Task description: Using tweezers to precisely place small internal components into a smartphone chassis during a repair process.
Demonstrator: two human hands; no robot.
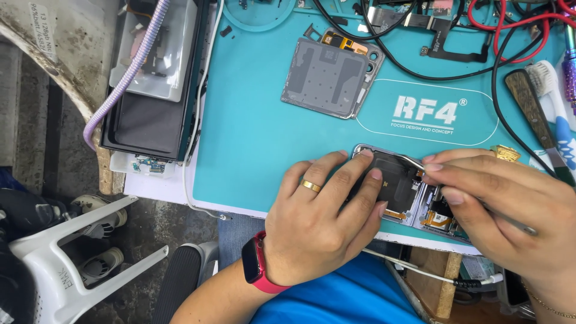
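step: pers. works w/ metal tweezers [403, 159] inside an opened phone [401, 191] at near edge of teal work mat [252, 138], back cover off, insides exposed
left hand [318, 225]: lies flat on phone's left half, fingers pressed down side by side, tips on the dark inner plate; gold ring, red watch on wrist
right hand [498, 201]: thumb + fingers pinched shut on the tweezers, tips aimed at phone's upper edge
doing it well (judgement): keep L hand firm so the frame can't slide off mat edge; tweezer tips low + shallow, away from the orange flex near phone's lower right; lift small, no prying on the board
phone pos: bottom-right of mat, partly under both hands, overhangs toward pers.
removed back panel [330, 75]: grey, lies apart at mat's top centre, touching nothing in hand
container 1: clear plastic tray [157, 51] top left on a dark flat slab; holds small parts, can't tell which; lilac braided cable [129, 75] runs over it
container 2: round recess [258, 15] at mat's top edge; contents mostly cut off
misc: brush [555, 102] + dark-handled tool [528, 102] at right, black + red wires [480, 36] top
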